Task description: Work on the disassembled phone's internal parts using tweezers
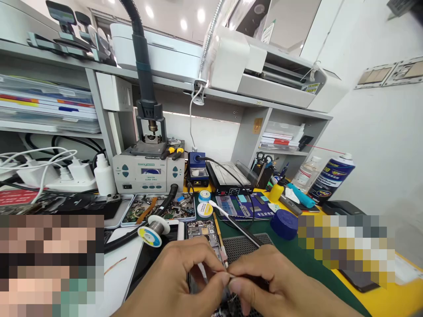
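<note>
My left hand and my right hand meet at the lower middle, thumbs and forefingers pinched together. A small, thin, pale thing shows between the fingertips of both; its kind cannot be told. Beneath and behind my left hand lies an opened phone with its circuit board bare. Just beyond the fingertips is a slim wooden-handled tool, its near end reaching toward them. Under my right hand is a black perforated mat. A white-and-black stick-like tool runs over the mat toward that hand.
A spool of solder wire stands left of the phone, near a tray of circuit boards. Behind are a hot-air station and a heating plate. To the right are a blue round container and a spray can.
</note>
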The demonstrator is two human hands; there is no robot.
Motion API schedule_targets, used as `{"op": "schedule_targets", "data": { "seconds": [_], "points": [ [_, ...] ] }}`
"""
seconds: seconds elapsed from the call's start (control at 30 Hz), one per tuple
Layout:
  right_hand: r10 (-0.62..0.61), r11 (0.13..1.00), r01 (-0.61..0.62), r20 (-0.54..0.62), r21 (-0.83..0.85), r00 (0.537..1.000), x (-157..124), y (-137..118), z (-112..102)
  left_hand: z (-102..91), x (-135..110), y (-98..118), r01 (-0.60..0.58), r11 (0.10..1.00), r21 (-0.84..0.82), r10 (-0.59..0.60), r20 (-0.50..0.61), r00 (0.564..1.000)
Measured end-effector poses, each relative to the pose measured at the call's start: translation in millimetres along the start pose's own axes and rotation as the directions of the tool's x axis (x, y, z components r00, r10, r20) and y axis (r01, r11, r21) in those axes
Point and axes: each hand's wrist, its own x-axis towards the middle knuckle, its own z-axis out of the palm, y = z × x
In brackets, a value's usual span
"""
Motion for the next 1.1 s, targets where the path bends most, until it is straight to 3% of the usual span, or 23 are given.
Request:
{"op": "schedule_targets", "data": {
  "seconds": [0.07,0.17,0.27,0.5,0.73,0.87,0.97,1.1],
  "points": [
    [-0.081,0.988,0.075,-0.042,-0.134,0.996,-1,0,0,0.5,2,0,0.023,0.999,-0.028,-0.023,-0.02,1.0],
    [-0.157,0.97,0.131,-0.116,-0.204,0.981,-4,2,-1,-0.1,3,1,0.071,0.994,-0.088,-0.074,-0.029,0.997],
    [-0.199,0.959,0.155,-0.173,-0.235,0.965,-5,4,-1,-2.3,3,3,0.1,0.989,-0.111,-0.102,-0.01,0.995],
    [-0.212,0.956,0.166,-0.176,-0.242,0.961,-5,5,0,-6.7,10,14,0.071,0.99,-0.125,-0.075,-0.028,0.997],
    [-0.125,0.985,0.113,-0.09,-0.129,0.988,-2,-1,-4,-9.3,17,23,0.047,0.993,-0.112,-0.049,-0.01,0.999],
    [-0.048,0.991,0.046,0.011,0.128,0.999,-1,3,-6,-9.6,9,15,0.049,0.99,-0.132,-0.046,0.021,0.999],
    [0.06,0.884,-0.121,0.147,0.452,0.987,-1,12,-10,-8.7,3,6,0.037,0.986,-0.162,-0.028,0.058,0.998],
    [0.063,0.56,-0.367,0.403,0.743,0.913,5,24,-15,-7.5,1,-1,0.012,0.984,-0.176,0.001,0.069,0.998]
  ]
}}
